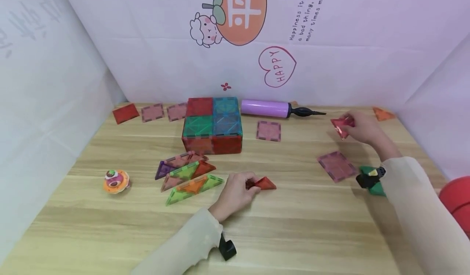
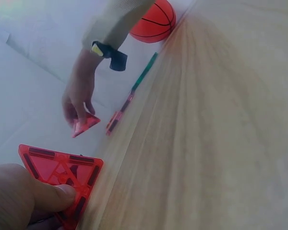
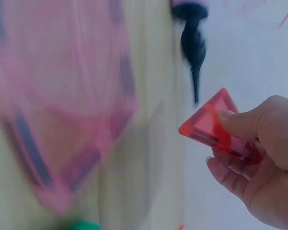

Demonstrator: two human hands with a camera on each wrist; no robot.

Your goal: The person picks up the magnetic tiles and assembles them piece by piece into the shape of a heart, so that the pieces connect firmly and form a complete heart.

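There I was, my left hand (image 1: 236, 191) pinching a red triangle (image 1: 266, 183) low over the wooden tabletop (image 1: 293, 230), and out to the right, my right hand (image 1: 361, 128) with thumb and fingers gripping a second red triangle (image 1: 341, 127), up in the air! Trouble? A slack pinch could have dropped that raised one. The dark edge strips looked magnetic, so passing near the pink square (image 1: 337, 166) risked a snag. My left knuckles sat just beside the lime triangle (image 1: 214, 181); one backward nudge might have scattered that row. And my right sleeve hung over the green tile (image 1: 376, 190), a likely sweep. Edges, then: wall close behind my right hand, table's right edge by that forearm. The best room lay between my hands and nearer me, well apart from the tile box (image 1: 198, 126).
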